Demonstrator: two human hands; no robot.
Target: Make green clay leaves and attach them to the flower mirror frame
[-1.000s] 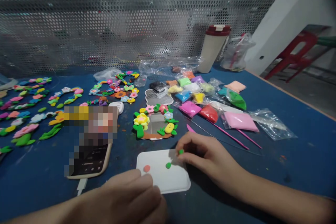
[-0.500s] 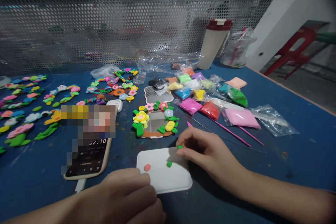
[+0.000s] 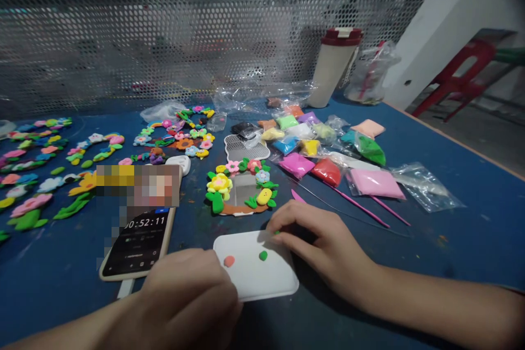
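the right hand (image 3: 318, 246) pinches a green bit (image 3: 277, 233) at the far right corner of the board (image 3: 264, 281); squeezed too hard, it may flatten. left hand (image 3: 184, 295) is curled, holding what i cannot tell.

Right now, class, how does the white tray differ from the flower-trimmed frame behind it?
Trim: the white tray has a plain edge; the flower-trimmed frame is ringed with colourful flowers and leaves.
Middle: the tray's is white, carrying a salmon piece and a green piece; the frame's is grey.
Place: the tray lies nearer the person than the frame.
Shared: both rest on the blue table.
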